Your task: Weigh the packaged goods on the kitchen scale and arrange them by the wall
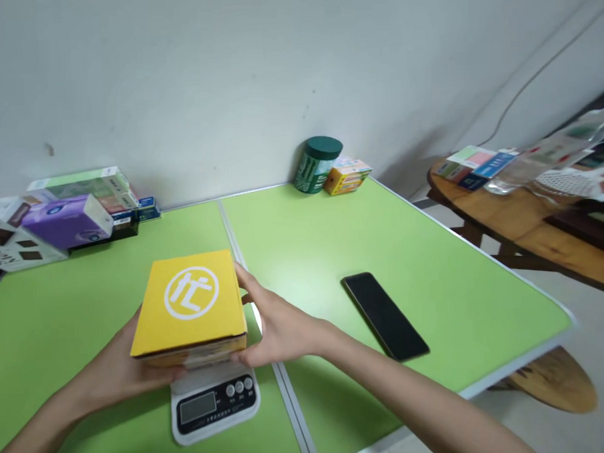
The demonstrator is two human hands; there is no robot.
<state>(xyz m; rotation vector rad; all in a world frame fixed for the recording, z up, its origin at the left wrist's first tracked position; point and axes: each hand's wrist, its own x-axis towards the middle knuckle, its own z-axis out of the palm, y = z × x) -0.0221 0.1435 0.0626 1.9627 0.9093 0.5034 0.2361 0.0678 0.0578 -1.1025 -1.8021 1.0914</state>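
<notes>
A yellow box (pixel 190 301) with a white round emblem on top is held between my two hands over a white digital kitchen scale (pixel 214 407). My left hand (pixel 130 364) grips the box's left side, its fingers partly hidden beneath it. On the right side, my right hand (pixel 271 321) is wrapped round the box, thumb near the front corner. The box covers the scale's plate, so whether they touch cannot be told. The scale's display and buttons show in front. A black phone (pixel 384 315) lies on the green table (pixel 303 253) to the right.
Several boxes, one of them purple (pixel 69 222), stand at the back left. By the wall are a dark green jar (pixel 316 164) and a small orange box (pixel 347 178). A wooden table (pixel 536 216) with boxes and plastic packaging is at the right.
</notes>
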